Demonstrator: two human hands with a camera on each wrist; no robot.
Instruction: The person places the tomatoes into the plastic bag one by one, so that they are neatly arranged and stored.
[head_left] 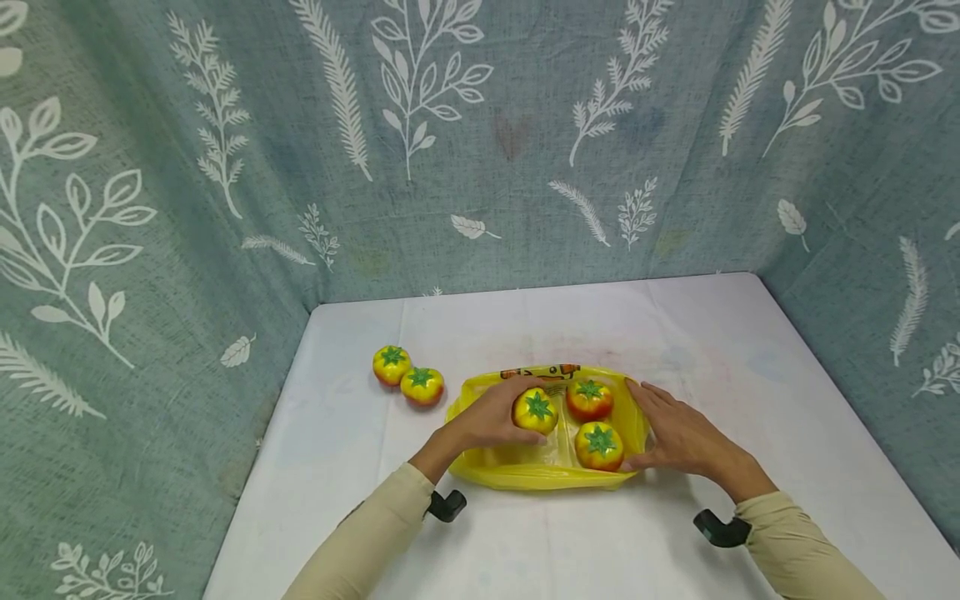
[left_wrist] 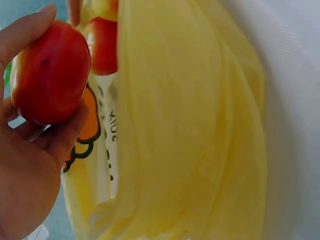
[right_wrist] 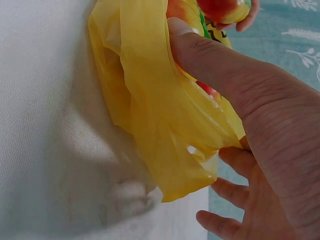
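Note:
My left hand [head_left: 489, 417] grips a toy tomato [head_left: 536, 412], yellow and red with a green star-shaped leaf, over the mouth of a yellow plastic bag [head_left: 547, 478]. In the left wrist view the thumb and fingers wrap the red underside of that tomato [left_wrist: 52, 72]. My right hand [head_left: 686, 435] holds the bag's right end, thumb at the near rim and fingertips at the far rim; the right wrist view shows the thumb [right_wrist: 215, 62] over the edge. Inside the bag sit a redder tomato [head_left: 589, 401] and a yellower one [head_left: 599, 447].
Two more toy tomatoes, one [head_left: 392, 366] slightly behind the other [head_left: 422, 387], lie left of the bag on the white-covered table [head_left: 480, 542]. Green leaf-patterned cloth [head_left: 480, 208] hangs behind and along both sides. A black wrist mount [head_left: 447, 506] juts from the left sleeve.

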